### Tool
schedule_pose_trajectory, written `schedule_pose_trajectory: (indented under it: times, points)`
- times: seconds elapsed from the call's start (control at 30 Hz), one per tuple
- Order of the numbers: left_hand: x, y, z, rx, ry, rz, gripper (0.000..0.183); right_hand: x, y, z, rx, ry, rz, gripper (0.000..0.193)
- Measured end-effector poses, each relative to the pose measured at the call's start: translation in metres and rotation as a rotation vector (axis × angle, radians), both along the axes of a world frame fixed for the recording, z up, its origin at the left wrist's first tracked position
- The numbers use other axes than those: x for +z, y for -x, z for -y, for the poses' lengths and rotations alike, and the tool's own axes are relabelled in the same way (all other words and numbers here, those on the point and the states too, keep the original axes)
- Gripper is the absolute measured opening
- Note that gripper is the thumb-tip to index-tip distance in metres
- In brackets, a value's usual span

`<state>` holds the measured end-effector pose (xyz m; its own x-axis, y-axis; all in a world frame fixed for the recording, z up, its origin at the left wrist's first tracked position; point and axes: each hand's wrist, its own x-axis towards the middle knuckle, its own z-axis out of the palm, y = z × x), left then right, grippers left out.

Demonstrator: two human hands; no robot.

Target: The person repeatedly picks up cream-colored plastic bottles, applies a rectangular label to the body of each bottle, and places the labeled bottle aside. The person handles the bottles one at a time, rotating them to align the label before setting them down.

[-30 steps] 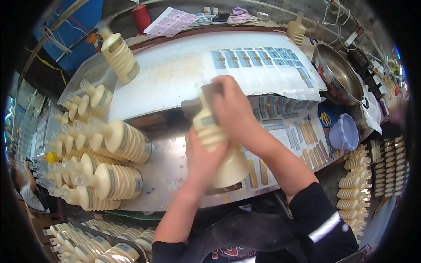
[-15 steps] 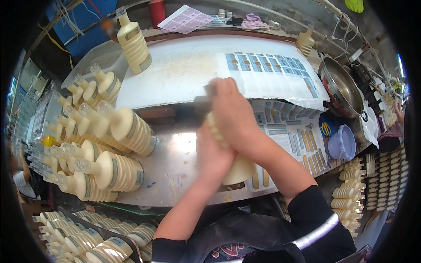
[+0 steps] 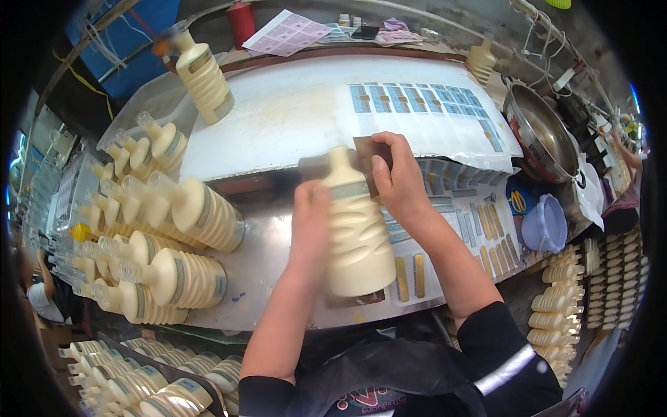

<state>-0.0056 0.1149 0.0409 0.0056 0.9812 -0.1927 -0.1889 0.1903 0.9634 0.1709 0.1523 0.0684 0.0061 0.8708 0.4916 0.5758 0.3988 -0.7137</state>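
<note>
Bottle (image 3: 358, 247): cream and ribbed, it is right in front of you, between your two hands and over the near part of the metal bench (image 3: 260, 278); whether its base rests on the surface cannot be told.
Long axis: it runs from the wide base, the end nearer your body, to the narrow neck, which points away from you toward the white board (image 3: 285, 90) and leans slightly to your left.
Grey band (image 3: 347, 191): it wraps the shoulder, below the neck.
Left hand (image 3: 310, 215): blurred, it lies along the bottle's left side, your fingers up by the shoulder; you may be clasping or only steadying it, the blur hides which.
Right hand (image 3: 397, 177): your thumb and fingers pinch a dark card (image 3: 364, 153).
Card and shoulder: the card stands just right of the neck and shoulder; contact is unclear.
Nearer hand: your left is closer to the bottle's body; your right has the card between it and the neck.
Bench, left side: other bottles (image 3: 184, 278) stand crowded together, well apart from your grip.
Bench, right side: gold strips (image 3: 419, 274) lie just beside the bottle's base.
Board: blue labels (image 3: 401, 99) cover part of its right half.
</note>
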Motion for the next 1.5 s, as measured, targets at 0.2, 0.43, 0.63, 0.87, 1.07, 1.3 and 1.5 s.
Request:
schedule_pose_trajectory:
  times: [0.2, 0.43, 0.63, 0.87, 1.07, 1.3, 1.5]
  points:
    - [0.001, -0.002, 0.007, 0.017, -0.059, 0.114, 0.038, -0.027, -0.012, -0.006, -0.044, -0.053, -0.058, 0.033]
    - [0.004, -0.002, 0.011, 0.118, 0.002, 0.257, 0.032, -0.007, -0.008, -0.004, -0.019, 0.006, -0.210, 0.032]
    - [0.014, -0.006, 0.015, 0.085, 0.075, 0.326, 0.030, 0.011, 0.017, 0.000, -0.029, 0.009, -0.123, 0.031]
    - [0.020, -0.009, 0.019, 0.107, 0.073, 0.359, 0.031, 0.043, 0.074, 0.011, -0.005, 0.005, 0.280, 0.026]
    - [0.004, -0.005, 0.012, 0.070, 0.000, 0.455, 0.052, 0.047, 0.083, 0.009, 0.059, 0.149, 0.254, 0.027]
    - [-0.007, -0.003, 0.005, 0.060, -0.004, 0.100, 0.031, 0.016, 0.007, 0.003, -0.031, 0.042, 0.094, 0.031]
    - [-0.005, -0.004, 0.011, 0.101, -0.064, -0.027, 0.040, -0.016, -0.010, -0.003, -0.066, -0.074, -0.009, 0.032]
